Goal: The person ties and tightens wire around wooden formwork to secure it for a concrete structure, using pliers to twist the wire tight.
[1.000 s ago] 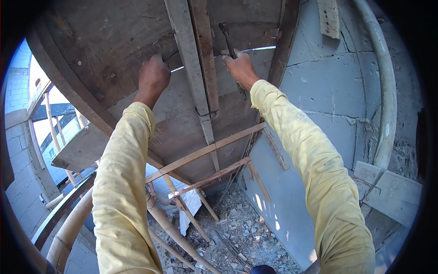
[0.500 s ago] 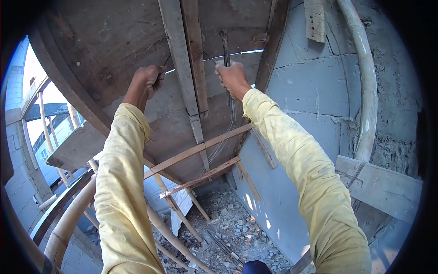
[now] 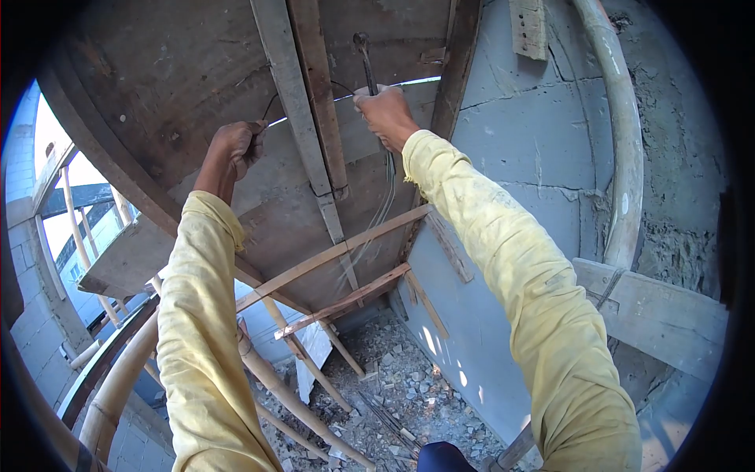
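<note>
Pinching a wire [image 3: 270, 105] at ten o'clock, my left hand [image 3: 233, 145] seemingly steadies it; my right hand [image 3: 387, 116], at twelve, clenches a tool [image 3: 366, 63] tightly.

Beams [image 3: 295, 102] lie between the hands [image 3: 236, 147] — rubble [image 3: 393, 385] below.
</note>
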The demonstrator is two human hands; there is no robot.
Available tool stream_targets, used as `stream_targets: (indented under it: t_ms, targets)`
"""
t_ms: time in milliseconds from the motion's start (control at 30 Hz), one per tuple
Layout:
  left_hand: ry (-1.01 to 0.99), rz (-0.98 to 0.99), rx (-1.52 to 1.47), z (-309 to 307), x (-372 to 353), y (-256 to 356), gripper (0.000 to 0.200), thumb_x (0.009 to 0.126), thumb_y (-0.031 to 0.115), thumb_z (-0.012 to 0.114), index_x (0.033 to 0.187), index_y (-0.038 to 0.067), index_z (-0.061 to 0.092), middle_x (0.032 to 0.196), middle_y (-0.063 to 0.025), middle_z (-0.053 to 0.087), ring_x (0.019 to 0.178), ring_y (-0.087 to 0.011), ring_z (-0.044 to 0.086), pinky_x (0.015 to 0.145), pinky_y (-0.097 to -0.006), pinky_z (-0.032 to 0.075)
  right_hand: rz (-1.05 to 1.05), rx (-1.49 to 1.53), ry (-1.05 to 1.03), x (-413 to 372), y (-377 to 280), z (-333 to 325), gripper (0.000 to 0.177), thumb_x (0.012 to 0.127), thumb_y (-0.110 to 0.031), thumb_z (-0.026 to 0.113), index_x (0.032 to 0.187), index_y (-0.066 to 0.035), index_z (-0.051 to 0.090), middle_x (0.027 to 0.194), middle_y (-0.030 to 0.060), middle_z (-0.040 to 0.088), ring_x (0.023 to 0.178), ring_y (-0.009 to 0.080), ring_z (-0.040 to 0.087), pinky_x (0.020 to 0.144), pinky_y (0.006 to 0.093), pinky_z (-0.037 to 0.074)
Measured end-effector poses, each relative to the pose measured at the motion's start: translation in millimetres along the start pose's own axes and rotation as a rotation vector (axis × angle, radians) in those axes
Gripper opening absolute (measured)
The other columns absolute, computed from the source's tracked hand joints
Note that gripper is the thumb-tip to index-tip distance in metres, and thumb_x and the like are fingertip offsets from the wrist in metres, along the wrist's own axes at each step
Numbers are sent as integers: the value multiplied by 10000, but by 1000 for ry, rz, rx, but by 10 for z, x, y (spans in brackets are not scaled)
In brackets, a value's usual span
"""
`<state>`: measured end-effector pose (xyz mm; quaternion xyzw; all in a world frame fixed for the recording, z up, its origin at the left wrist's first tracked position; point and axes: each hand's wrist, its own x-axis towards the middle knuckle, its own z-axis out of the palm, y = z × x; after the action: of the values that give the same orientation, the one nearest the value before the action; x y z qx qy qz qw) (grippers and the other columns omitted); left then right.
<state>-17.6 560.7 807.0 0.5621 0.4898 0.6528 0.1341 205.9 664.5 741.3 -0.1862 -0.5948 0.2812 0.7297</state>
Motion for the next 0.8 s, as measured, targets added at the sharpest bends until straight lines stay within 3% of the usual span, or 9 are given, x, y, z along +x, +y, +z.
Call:
stream_targets:
  t_ms: [33, 133, 433, 500, 600, 700, 800]
  targets:
    - [12, 16, 41, -12, 3, 8, 138, 920, 111, 614, 791, 60, 623, 636, 15, 507, 518, -109, 438, 488, -268, 400, 10, -13, 6, -15, -5, -7, 197, 875, -185, 612, 921, -12, 693, 856, 155, 698, 795, 258, 676, 719, 365, 511]
    - [36, 52, 162, -69, 38, 14, 158, 907, 116, 623, 758, 72, 592, 631, 8, 494, 515, -119, 425, 486, -283, 379, -80, -118, 85, 149, 96, 65, 231, 874, -187, 617, 983, 4, 689, 944, 199, 706, 902, 311, 687, 785, 384, 517]
    - [47, 82, 243, -137, -17, 39, 179, 901, 120, 616, 733, 74, 572, 613, -2, 475, 502, -120, 402, 486, -283, 337, -47, -122, 27, 285, 75, -47, 328, 865, -172, 645, 1114, 41, 660, 1067, 227, 688, 1021, 338, 669, 864, 371, 511]
    - [31, 87, 392, -207, 8, 121, 172, 908, 127, 611, 749, 75, 573, 633, 4, 489, 510, -114, 405, 495, -278, 344, -80, -127, 6, 304, 142, -70, 344, 867, -178, 645, 1133, 41, 654, 1071, 229, 687, 1024, 338, 668, 861, 369, 513]
    - [11, 75, 375, -215, -38, 118, 156, 927, 133, 596, 782, 76, 595, 666, 19, 502, 510, -96, 392, 486, -264, 353, -66, -41, 35, 267, 98, 3, 323, 871, -177, 641, 1112, 38, 661, 1051, 226, 692, 988, 335, 676, 835, 371, 513]
    - [-39, 72, 159, -6, -261, 52, 133, 941, 134, 595, 828, 67, 619, 680, 17, 529, 513, -81, 421, 483, -253, 395, -78, 31, 28, 112, 45, 78, 253, 874, -165, 633, 1029, 31, 675, 956, 194, 701, 893, 298, 681, 780, 369, 507]
    - [-140, -29, -27, 171, -197, -54, 103, 957, 140, 585, 954, 56, 644, 730, 16, 587, 582, -76, 533, 561, -236, 497, -71, 206, 7, -74, 101, 224, 174, 871, -144, 633, 932, 14, 672, 828, 129, 683, 778, 229, 655, 706, 347, 490]
